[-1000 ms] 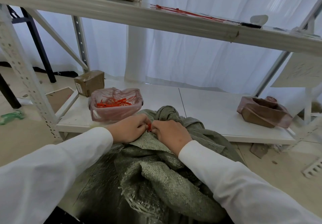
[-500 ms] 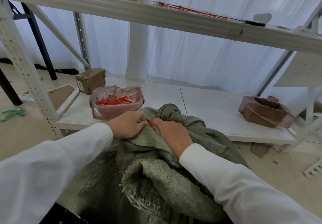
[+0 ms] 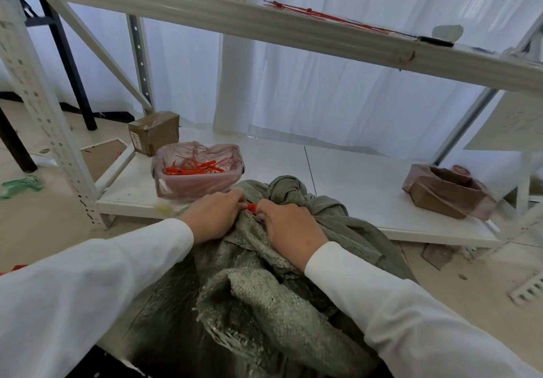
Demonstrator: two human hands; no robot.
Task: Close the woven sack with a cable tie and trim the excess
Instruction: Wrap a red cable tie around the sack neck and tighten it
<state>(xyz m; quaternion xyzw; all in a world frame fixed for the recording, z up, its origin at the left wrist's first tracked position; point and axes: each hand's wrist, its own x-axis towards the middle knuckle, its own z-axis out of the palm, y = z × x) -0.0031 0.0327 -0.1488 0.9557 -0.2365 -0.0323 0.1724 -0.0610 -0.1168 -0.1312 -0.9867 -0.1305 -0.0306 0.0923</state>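
Observation:
A grey-green woven sack [image 3: 264,298] lies crumpled in front of me, its bunched neck [image 3: 286,188] resting on the low white shelf [image 3: 352,178]. My left hand [image 3: 214,216] and my right hand [image 3: 286,228] sit side by side on the fabric just below the neck. Both pinch a red cable tie [image 3: 251,208], of which only a short piece shows between the fingertips. The rest of the tie is hidden by my fingers and the sack.
A box lined with pink plastic [image 3: 198,172] holds several red cable ties, just behind my left hand. A small cardboard box [image 3: 154,132] stands further back. Another pink-wrapped box [image 3: 446,191] sits at the right. Long red ties [image 3: 323,17] lie on the upper shelf.
Both hands have stayed together on the sack, with the red tie between them. The view has shifted slightly; the grip looks the same.

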